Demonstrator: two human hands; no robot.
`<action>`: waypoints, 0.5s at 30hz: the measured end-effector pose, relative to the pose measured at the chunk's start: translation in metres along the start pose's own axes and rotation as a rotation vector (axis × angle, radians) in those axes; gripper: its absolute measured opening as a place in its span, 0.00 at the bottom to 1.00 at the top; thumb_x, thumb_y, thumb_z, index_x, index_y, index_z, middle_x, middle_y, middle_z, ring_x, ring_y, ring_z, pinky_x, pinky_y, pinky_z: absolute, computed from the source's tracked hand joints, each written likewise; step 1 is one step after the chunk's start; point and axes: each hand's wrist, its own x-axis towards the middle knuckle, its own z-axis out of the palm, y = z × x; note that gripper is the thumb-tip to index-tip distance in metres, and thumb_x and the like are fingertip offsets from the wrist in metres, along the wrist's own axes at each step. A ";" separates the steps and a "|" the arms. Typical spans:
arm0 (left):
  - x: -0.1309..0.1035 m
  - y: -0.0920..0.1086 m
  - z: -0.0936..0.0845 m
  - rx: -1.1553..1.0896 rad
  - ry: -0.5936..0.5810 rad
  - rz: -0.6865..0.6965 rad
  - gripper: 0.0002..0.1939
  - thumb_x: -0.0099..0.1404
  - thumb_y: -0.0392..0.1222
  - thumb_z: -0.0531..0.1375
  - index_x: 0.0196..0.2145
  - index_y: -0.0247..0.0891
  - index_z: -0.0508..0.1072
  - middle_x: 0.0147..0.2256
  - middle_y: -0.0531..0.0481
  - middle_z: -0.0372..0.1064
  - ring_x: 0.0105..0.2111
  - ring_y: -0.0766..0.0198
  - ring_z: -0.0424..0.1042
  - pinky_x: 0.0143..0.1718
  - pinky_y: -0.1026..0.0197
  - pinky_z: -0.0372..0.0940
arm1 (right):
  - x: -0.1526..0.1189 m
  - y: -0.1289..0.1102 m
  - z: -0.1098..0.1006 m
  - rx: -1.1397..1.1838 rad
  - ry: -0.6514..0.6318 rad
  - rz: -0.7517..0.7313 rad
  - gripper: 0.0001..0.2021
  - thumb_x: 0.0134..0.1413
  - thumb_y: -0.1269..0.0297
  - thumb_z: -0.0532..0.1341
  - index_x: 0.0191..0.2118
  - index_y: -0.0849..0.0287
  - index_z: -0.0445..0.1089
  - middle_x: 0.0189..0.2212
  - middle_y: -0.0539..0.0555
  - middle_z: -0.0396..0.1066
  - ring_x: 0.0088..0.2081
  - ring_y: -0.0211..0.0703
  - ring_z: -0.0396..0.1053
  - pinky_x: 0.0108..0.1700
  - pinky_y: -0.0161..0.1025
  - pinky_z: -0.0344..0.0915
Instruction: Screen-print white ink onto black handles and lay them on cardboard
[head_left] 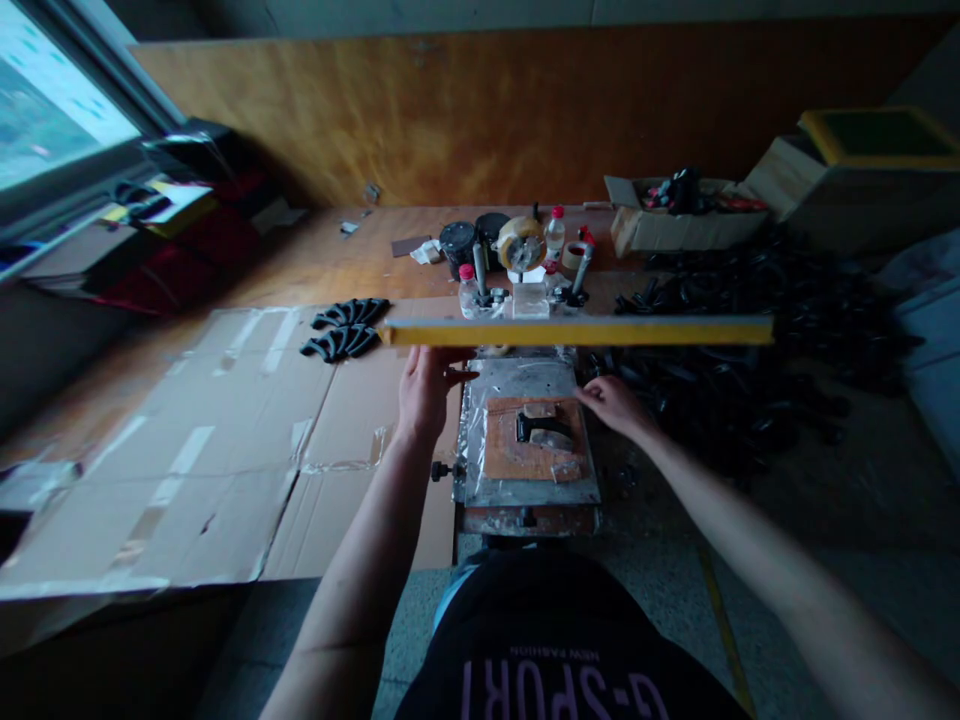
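Note:
A long yellow-edged frame (577,332) is raised over the work stand, seen nearly edge-on. My left hand (424,396) is at its lower left edge, the fingers closed against it and partly hidden behind it. Below lies a grey metal plate (517,376) with a brown board (501,455) on it. On that board rests a black curved handle-like piece (546,430), lying against a pale block. My right hand (611,402) is beside the plate's right edge, fingers pinched together. Whether something small is between them cannot be seen.
Several black curved pieces (345,328) lie in rows on the flattened cardboard (225,440) at left. A large heap of black pieces (712,400) spreads to the right. Behind the frame stand dark tubs (457,250), a tape roll (521,243) and bottles; an open box (690,228) is further right.

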 end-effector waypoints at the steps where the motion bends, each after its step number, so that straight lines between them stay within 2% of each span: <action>1: 0.003 0.002 0.005 -0.015 0.009 -0.008 0.26 0.62 0.64 0.56 0.47 0.41 0.70 0.38 0.46 0.75 0.37 0.61 0.75 0.31 0.63 0.70 | -0.012 -0.008 0.014 -0.037 -0.065 -0.052 0.14 0.54 0.56 0.65 0.31 0.65 0.74 0.33 0.56 0.75 0.37 0.42 0.71 0.42 0.35 0.67; 2: 0.003 0.000 0.008 -0.034 0.030 -0.020 0.27 0.63 0.64 0.55 0.49 0.42 0.68 0.37 0.46 0.75 0.36 0.61 0.75 0.31 0.63 0.70 | -0.022 -0.018 0.026 -0.083 -0.128 -0.091 0.13 0.52 0.56 0.67 0.31 0.63 0.74 0.35 0.58 0.75 0.40 0.45 0.71 0.44 0.38 0.67; 4: -0.011 -0.013 0.012 -0.052 0.054 -0.097 0.28 0.63 0.66 0.54 0.49 0.41 0.67 0.37 0.46 0.75 0.34 0.62 0.75 0.29 0.63 0.70 | -0.036 -0.040 0.043 -0.149 -0.226 -0.078 0.10 0.55 0.60 0.66 0.34 0.63 0.72 0.38 0.61 0.74 0.42 0.49 0.70 0.46 0.41 0.65; 6: -0.041 -0.039 0.013 -0.016 -0.029 -0.346 0.30 0.60 0.67 0.56 0.45 0.38 0.68 0.37 0.43 0.76 0.31 0.61 0.75 0.27 0.62 0.69 | -0.046 -0.063 0.052 -0.123 -0.241 0.041 0.08 0.61 0.63 0.60 0.38 0.63 0.71 0.37 0.61 0.74 0.40 0.48 0.70 0.43 0.40 0.64; 7: -0.060 -0.054 0.014 0.017 -0.120 -0.519 0.31 0.58 0.68 0.57 0.43 0.36 0.69 0.37 0.40 0.76 0.31 0.59 0.76 0.26 0.62 0.69 | -0.051 -0.074 0.054 -0.082 -0.219 0.089 0.08 0.62 0.63 0.59 0.40 0.63 0.70 0.36 0.61 0.73 0.39 0.47 0.70 0.41 0.40 0.64; 8: -0.079 -0.069 0.014 0.053 -0.201 -0.686 0.32 0.57 0.69 0.58 0.43 0.35 0.70 0.38 0.38 0.76 0.33 0.56 0.76 0.26 0.60 0.69 | -0.057 -0.085 0.056 -0.024 -0.191 0.095 0.08 0.63 0.62 0.58 0.40 0.62 0.70 0.35 0.60 0.73 0.39 0.47 0.70 0.40 0.39 0.63; 9: -0.096 -0.083 0.012 0.054 -0.237 -0.771 0.33 0.57 0.69 0.58 0.43 0.35 0.71 0.39 0.37 0.76 0.35 0.55 0.76 0.28 0.60 0.69 | -0.062 -0.093 0.058 0.046 -0.173 0.047 0.08 0.63 0.62 0.58 0.40 0.61 0.69 0.36 0.59 0.73 0.39 0.46 0.69 0.40 0.39 0.63; 11: -0.118 -0.105 0.003 0.052 -0.202 -0.809 0.32 0.57 0.69 0.57 0.42 0.35 0.71 0.38 0.39 0.75 0.35 0.56 0.76 0.29 0.60 0.68 | -0.071 -0.097 0.061 0.195 -0.193 -0.176 0.07 0.63 0.63 0.58 0.36 0.58 0.71 0.38 0.56 0.72 0.41 0.44 0.68 0.43 0.39 0.63; 13: -0.119 -0.118 -0.022 0.169 -0.083 -0.723 0.31 0.58 0.69 0.55 0.40 0.35 0.71 0.31 0.43 0.74 0.29 0.59 0.74 0.26 0.62 0.65 | -0.074 -0.078 0.060 0.269 -0.227 -0.355 0.08 0.62 0.65 0.58 0.33 0.56 0.72 0.41 0.54 0.73 0.45 0.43 0.67 0.47 0.39 0.62; 15: -0.103 -0.124 -0.062 0.494 0.003 -0.608 0.32 0.59 0.69 0.51 0.39 0.35 0.70 0.25 0.46 0.70 0.23 0.60 0.71 0.23 0.62 0.62 | -0.070 -0.036 0.052 0.154 -0.200 -0.293 0.09 0.62 0.67 0.57 0.33 0.56 0.74 0.44 0.54 0.72 0.49 0.44 0.65 0.51 0.41 0.61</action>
